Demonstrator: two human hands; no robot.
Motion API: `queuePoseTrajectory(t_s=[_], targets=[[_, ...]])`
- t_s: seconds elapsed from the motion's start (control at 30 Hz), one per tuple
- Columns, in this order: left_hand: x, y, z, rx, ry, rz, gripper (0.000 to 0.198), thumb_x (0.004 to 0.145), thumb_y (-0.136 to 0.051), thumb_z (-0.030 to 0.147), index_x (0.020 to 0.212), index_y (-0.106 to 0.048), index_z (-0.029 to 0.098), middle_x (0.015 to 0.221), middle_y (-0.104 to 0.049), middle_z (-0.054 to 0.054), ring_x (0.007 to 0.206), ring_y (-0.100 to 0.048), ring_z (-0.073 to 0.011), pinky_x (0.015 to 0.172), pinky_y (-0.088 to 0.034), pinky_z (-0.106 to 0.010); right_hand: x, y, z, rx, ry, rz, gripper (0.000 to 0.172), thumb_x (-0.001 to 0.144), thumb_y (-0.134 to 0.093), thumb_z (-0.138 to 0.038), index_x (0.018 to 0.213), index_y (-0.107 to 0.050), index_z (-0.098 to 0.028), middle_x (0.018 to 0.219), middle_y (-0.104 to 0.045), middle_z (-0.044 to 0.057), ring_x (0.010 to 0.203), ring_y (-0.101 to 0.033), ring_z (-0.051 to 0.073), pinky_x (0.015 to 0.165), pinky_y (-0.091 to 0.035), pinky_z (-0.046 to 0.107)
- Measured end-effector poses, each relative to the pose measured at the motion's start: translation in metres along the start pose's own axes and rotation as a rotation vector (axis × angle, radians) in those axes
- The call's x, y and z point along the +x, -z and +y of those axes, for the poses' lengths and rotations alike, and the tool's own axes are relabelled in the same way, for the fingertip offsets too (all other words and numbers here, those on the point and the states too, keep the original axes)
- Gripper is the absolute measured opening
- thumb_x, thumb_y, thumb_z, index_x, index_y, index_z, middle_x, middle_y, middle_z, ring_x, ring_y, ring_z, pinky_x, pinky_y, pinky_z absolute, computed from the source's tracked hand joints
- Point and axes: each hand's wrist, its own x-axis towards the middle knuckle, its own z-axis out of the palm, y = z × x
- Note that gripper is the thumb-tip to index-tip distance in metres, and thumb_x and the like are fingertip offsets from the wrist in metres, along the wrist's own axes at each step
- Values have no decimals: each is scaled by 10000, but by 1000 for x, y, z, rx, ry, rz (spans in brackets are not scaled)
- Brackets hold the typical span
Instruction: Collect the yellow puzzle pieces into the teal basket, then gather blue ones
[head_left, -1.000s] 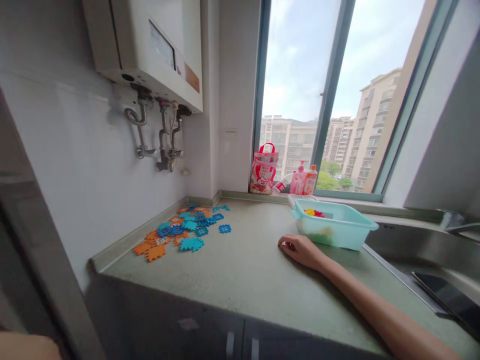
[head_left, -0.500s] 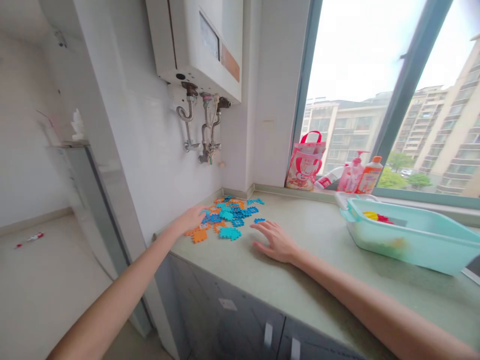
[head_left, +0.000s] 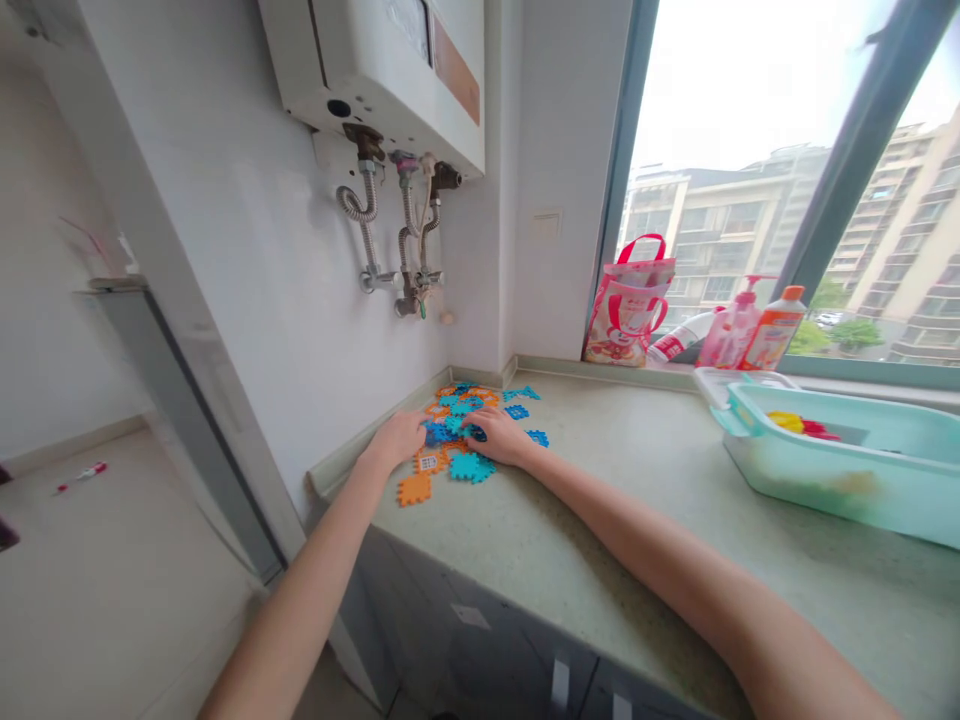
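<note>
A loose pile of toothed-edge interlocking plastic pieces lies in the counter corner: orange, turquoise and blue. My left hand is at the pile's left side, its fingers closed at the edge of a blue piece. From the right, my right hand reaches over the pile with curled fingers and thumb around a dark blue piece, partly hidden by the hand. A flat orange piece lies nearest the counter's front edge. Close to it is a turquoise piece. Another blue piece lies just behind my right wrist.
A light green plastic basin with yellow and red things inside stands on the counter at right. On the windowsill are a pink bag and bottles. A water heater with pipes hangs above the corner.
My right hand has moved left from the bare counter onto the pile, and its fingers have curled. My left hand stays at the pile's left side. The view has shifted slightly.
</note>
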Motion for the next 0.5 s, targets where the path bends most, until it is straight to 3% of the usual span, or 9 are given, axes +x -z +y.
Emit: queuePoseTrajectory(t_s=[0.1, 0.23, 0.37, 0.5], targets=[[0, 0, -3, -10, 31, -19, 527, 894, -496, 176, 1386, -681, 210, 1258, -753, -126, 1178, -702, -294, 1049, -512, -379, 0, 1, -2, -3, 4, -30, 263, 936, -680, -305, 1188, -705, -231, 1243, -729, 109, 1222, -635, 270, 1039, -464, 408], [3, -4, -7, -36, 9, 6, 490, 896, -552, 307, 1360, -687, 221, 1354, -703, -122, 1193, -693, -285, 1059, -512, -368, 2, 2, -3, 3, -13, -48, 315, 912, -716, -342, 1201, -686, -220, 1159, -740, 106, 1155, -658, 272, 999, -479, 397], [3, -6, -8, -48, 47, 5, 450, 874, -606, 430, 1241, -741, 208, 1241, -744, -136, 1124, -714, -301, 985, -544, -377, 1, 2, -3, -4, -39, -29, 508, 892, -736, -405, 1347, -641, -201, 1199, -730, 131, 1165, -654, 295, 998, -489, 418], [0, 0, -9, -62, 45, 141, 472, 799, -713, 466, 1200, -736, 218, 1187, -766, -119, 1056, -730, -312, 901, -569, -373, 0, 2, -4, -40, -51, 17, 545, 890, -721, -382, 1388, -629, -182, 1268, -713, 153, 1211, -634, 315, 1054, -470, 461]])
